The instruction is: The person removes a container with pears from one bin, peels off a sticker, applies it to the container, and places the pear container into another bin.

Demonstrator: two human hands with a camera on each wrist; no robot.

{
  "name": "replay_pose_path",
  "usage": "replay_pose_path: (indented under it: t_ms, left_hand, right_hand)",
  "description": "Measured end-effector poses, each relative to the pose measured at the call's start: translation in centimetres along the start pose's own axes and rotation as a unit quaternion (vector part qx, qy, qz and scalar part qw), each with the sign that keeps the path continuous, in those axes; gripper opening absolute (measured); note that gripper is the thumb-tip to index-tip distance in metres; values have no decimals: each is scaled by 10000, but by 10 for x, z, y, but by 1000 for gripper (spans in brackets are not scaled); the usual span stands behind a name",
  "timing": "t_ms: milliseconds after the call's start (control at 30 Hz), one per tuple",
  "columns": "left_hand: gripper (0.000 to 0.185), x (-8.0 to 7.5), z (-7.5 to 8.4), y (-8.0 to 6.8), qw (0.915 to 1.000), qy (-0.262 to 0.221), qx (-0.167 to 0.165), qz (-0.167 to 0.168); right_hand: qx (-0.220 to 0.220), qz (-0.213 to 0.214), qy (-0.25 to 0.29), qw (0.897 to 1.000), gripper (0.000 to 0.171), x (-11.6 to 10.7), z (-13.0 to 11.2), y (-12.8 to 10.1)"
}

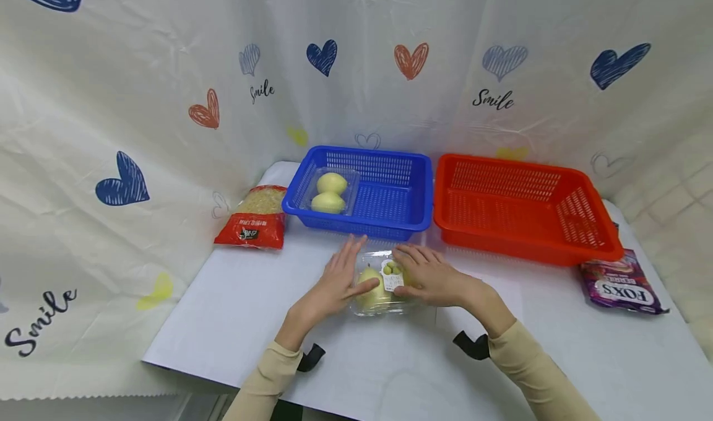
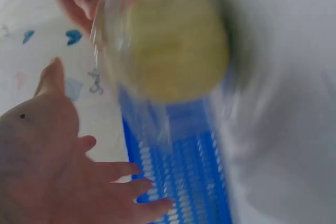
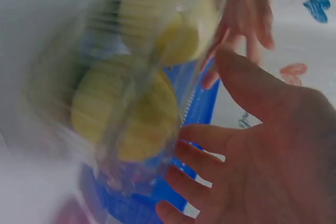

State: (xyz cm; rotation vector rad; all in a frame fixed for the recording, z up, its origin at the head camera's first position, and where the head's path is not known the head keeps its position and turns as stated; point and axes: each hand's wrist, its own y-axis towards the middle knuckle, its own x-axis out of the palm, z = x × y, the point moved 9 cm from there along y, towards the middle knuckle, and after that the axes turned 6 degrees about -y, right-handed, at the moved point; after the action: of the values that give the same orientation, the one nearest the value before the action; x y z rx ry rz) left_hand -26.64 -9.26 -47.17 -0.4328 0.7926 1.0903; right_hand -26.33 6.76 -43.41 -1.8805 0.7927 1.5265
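A clear plastic box of pale yellow-green pears (image 1: pixel 372 290) with a white label (image 1: pixel 392 278) lies on the table in the head view. My left hand (image 1: pixel 335 286) is at the box's left edge, fingers extended and thumb reaching over the lid. Over the right end lies my right hand (image 1: pixel 429 277), its fingers also fairly straight. In the right wrist view the pears (image 3: pixel 126 111) show through the plastic beside that hand's spread fingers (image 3: pixel 202 169). The left wrist view is blurred; a pear (image 2: pixel 176 45) appears above the left hand (image 2: pixel 63 150). Whether either palm touches the box, I cannot tell.
Behind the box stands a blue basket (image 1: pixel 384 228) holding another clear pack of pears (image 1: pixel 330 193). To its right is a red basket (image 1: pixel 518 247). A red-and-clear bag (image 1: pixel 253 223) lies at left, a purple Fox's packet (image 1: pixel 624 288) at right. A patterned curtain hangs behind.
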Motion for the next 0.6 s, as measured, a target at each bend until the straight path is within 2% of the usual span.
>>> replay_pose_path:
  t_ms: [67,133,233,300,400,500,600]
  left_hand:
    - [77,-18,-2,8,9993,-5,102,347]
    - [67,-35,-6,16,9980,193,91,597]
    - [60,-49,-12,29,9958,713,24,571]
    - [61,-49,-17,33,9935,1065,-134,369]
    - [64,-45,-18,35,9896,1414,-185,202]
    - [62,-43,-16,35,9880,1523,-131,234]
    - [62,-44,-13,35,9878,1514,-60,364]
  right_hand:
    - [57,42,354,9993,73,-4,9,5]
    - [135,62,617,9980,72,-8,17,17]
    - [61,-150,834,9964,71,-6,24,39]
    - [-31,-500,1049,9932,68,4,25,49]
    - [-167,-770,1427,9866,57,15,29,51]
    - [-265,-650,1887,9795,42,14,32,43]
    - [-349,-245,1905,9808,40,1,29,31]
